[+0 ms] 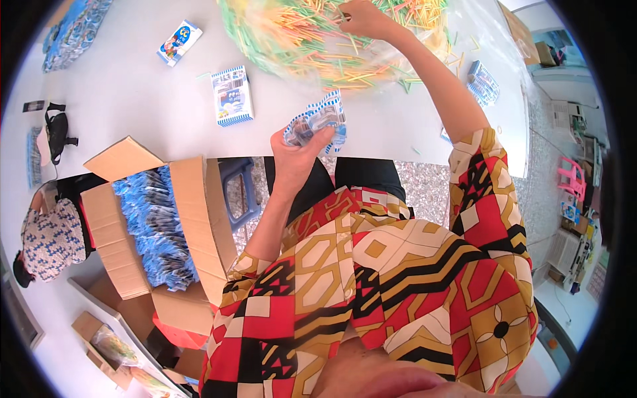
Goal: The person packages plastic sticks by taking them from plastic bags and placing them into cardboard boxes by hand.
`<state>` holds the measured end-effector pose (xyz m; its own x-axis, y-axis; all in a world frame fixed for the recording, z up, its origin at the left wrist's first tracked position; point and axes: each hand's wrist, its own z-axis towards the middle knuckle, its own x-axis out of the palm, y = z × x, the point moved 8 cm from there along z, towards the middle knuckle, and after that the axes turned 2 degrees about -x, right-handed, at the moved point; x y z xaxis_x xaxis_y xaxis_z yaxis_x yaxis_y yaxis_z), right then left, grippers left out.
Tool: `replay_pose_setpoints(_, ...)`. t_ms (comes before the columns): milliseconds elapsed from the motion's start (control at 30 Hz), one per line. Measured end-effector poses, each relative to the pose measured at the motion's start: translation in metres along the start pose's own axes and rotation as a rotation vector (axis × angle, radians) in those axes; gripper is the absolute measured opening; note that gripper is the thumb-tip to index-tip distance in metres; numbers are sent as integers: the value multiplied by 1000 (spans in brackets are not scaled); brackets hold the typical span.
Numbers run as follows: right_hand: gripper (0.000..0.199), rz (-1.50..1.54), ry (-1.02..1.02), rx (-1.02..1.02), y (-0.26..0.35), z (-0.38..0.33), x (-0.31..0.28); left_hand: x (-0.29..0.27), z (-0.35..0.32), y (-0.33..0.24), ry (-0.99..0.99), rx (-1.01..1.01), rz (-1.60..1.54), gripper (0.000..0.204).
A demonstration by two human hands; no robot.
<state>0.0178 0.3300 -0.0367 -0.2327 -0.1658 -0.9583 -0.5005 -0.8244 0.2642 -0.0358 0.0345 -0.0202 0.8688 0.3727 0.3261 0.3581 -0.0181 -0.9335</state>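
Note:
Over the near edge of the white table, my left hand [292, 159] is closed around a blue-and-white striped packet [315, 125], partly clear, its upper end crumpled. My right hand [366, 20] reaches to the far side, fingers curled together among thin coloured sticks [302, 41] in yellow, green, orange and pink. What its fingertips hold is too small to make out. The sticks lie heaped on a clear plastic bag [240, 46], with some spilled at its right. Left of the packet stands a blue-and-white box [233, 97].
An open cardboard carton [109, 212] at the left is filled with blue packets [154, 225]. A small blue-and-white pack [179, 42] and another striped pack [483, 83] lie on the table. A blue stool [240, 192] stands beneath its edge. Another person [54, 232] is at the far left.

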Motion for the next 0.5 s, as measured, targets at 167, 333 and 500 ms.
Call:
replay_pose_setpoints(167,24,344,50,122,8,-42,-39,2,2,2,30,-3,20,20)
replay_pose_setpoints(333,24,179,-31,-238,9,-48,-22,12,4,1,40,-6,1,21)
replay_pose_setpoints(500,22,72,159,-69,9,-31,24,12,3,2,32,-10,41,20)
